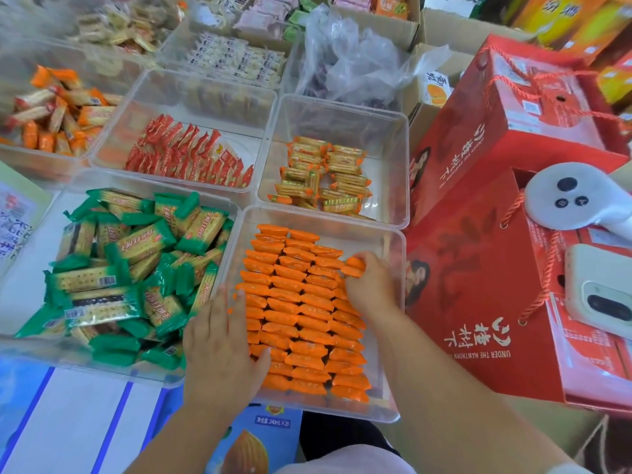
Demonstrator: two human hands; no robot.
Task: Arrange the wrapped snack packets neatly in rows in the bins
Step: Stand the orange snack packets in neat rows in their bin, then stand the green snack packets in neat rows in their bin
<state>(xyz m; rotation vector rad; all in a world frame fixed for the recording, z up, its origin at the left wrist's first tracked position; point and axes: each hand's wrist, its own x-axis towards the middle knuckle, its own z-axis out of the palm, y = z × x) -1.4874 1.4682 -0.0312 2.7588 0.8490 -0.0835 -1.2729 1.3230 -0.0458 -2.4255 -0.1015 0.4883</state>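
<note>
Nearest, the left hand (pixel 222 343) lay flat, fingers straight and slightly spread. It rested on the 9 o'clock edge of the orange rows (pixel 301 316) inside the bin (pixel 359 227), apparently to steady them. The rows stood in three columns, each packet's long axis running 9 to 3 with a slight tilt.

Farther in, the right hand (pixel 371 285) was curled, its fingertips pinching one packet (pixel 354 266). That packet sat on the 3 o'clock side of the rows, touching the third column, its long axis roughly matching theirs. Bare bin floor showed at 12 and 3 o'clock from it. The right hand was much nearer that gap, so seating the packet looked like its job.

Beyond, at 10 o'clock, green packets (pixel 130 268) lay jumbled. At 12, gold packets (pixel 325 176) lay loosely stacked.
</note>
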